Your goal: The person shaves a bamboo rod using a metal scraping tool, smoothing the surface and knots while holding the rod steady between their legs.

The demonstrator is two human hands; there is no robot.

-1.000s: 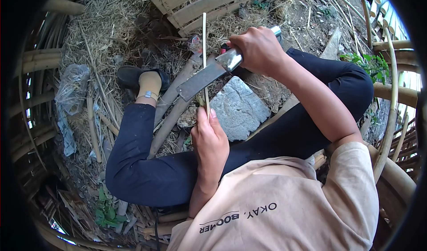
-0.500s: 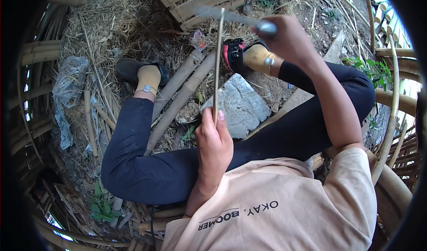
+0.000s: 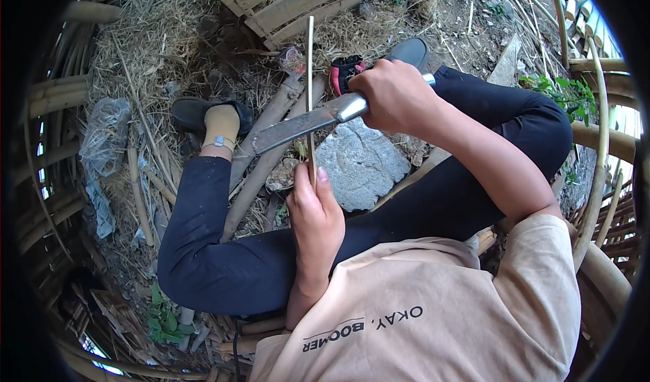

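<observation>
From my post I see the left hand closed around the lower end of a thin pale strip, which points away from the body. The right hand grips a knife whose blade crosses over the strip, though I can't tell whether they touch

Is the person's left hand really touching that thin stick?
Touching. The head view shows the left hand holding the lower part of the thin stick between thumb and fingers.
</observation>
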